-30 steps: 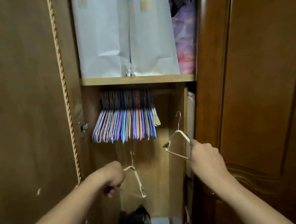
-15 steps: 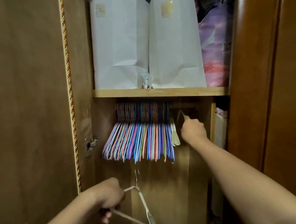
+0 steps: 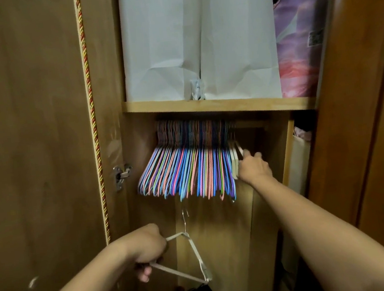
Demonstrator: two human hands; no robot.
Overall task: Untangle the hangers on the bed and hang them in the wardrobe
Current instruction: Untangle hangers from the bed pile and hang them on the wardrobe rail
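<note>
While the left hand (image 3: 147, 248) grips a white hanger (image 3: 192, 258) low, the right hand (image 3: 253, 168) reaches up — fingers pinching a hung one (image 3: 238, 148).

Left hand (image 3: 147, 248) fisted low, right hand (image 3: 254, 168) reaching up, fingers curled

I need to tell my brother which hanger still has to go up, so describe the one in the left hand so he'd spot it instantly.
Find the wooden shelf inside the wardrobe, then the row of colourful hangers below it. Lower still, the left hand grips a white hanger: pale where the row is bright, and not on the rail.
</note>
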